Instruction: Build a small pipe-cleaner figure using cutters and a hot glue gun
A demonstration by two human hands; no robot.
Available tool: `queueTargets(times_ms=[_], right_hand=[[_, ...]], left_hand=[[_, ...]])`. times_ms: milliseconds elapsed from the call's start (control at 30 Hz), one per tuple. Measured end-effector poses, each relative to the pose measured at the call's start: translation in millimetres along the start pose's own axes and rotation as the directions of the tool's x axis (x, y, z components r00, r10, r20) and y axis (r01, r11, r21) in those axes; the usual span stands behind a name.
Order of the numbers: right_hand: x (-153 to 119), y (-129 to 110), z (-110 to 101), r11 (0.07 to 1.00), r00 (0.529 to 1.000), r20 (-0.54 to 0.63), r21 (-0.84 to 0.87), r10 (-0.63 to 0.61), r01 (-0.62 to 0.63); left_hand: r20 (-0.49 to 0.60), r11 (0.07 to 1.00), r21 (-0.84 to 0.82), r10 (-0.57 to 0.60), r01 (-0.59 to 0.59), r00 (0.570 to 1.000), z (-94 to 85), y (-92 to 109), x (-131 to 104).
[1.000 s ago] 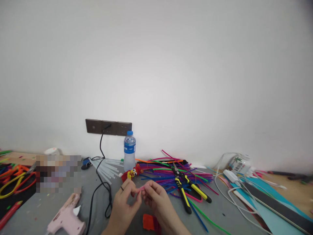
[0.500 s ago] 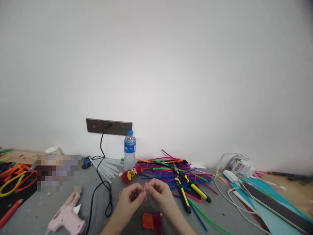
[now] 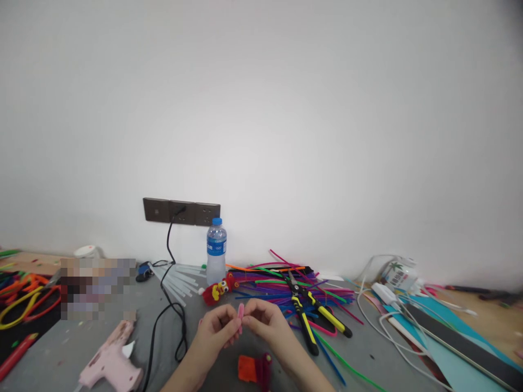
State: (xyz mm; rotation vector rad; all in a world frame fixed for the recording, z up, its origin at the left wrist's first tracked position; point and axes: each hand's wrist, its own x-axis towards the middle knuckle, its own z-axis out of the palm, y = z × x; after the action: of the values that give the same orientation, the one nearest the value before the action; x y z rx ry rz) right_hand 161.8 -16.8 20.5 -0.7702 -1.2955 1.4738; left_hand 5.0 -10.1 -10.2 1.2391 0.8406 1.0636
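Between the fingertips of both hands is a short, bent piece of pink pipe cleaner [image 3: 241, 312]. My left hand [image 3: 220, 326] pinches it from the left, and my right hand [image 3: 263, 321] closes on it from the other side. Both hands are raised over the grey table. Just below them lies an orange and dark red fuzzy piece [image 3: 248, 368], partly beside my right wrist. Behind the hands a small red and yellow figure with googly eyes [image 3: 220, 289] rests by the water bottle [image 3: 216, 251].
Yellow-black pliers [image 3: 302, 316] lie on a heap of colourful pipe cleaners [image 3: 269, 288] to the right. A pink glue gun [image 3: 112, 362] lies at left, near a looping black cord [image 3: 152, 343]. Clear glue sticks [image 3: 176, 282] fan out behind. White cables [image 3: 388, 340] and blue sheets sit far right.
The pink pipe cleaner piece now stands more upright and shows more between the fingers. My left hand has turned slightly, and both hands remain in about the same place.
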Motion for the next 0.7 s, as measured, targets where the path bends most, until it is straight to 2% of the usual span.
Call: queueTargets(times_ms=[267, 367, 533, 700], right_hand=[[-0.7, 0.6, -1.9, 0.997, 0.999, -0.012, -0.073, 0.035, -0.036], [-0.2, 4.1, -3.7, 0.995, 0.999, -0.029, -0.093, 0.046, -0.048], [-0.6, 3.8, -3.3, 0.992, 0.999, -0.040, -0.122, 0.032, -0.036], [-2.8, -3.0, 1.4, 0.986, 0.999, -0.048, -0.165, -0.019, 0.011]], left_hand=[[0.058, 0.999, -0.023, -0.039, 0.041, 0.998, -0.1, -3.5, 1.0], [0.053, 1.000, -0.015, -0.019, 0.020, 0.998, 2.1, 0.9, -0.3], [0.054, 0.995, 0.095, 0.028, -0.033, 0.998, 5.8, 14.0, -4.1], [0.033, 0.980, 0.187, 0.056, -0.062, 0.998, 5.1, 16.4, -4.1]])
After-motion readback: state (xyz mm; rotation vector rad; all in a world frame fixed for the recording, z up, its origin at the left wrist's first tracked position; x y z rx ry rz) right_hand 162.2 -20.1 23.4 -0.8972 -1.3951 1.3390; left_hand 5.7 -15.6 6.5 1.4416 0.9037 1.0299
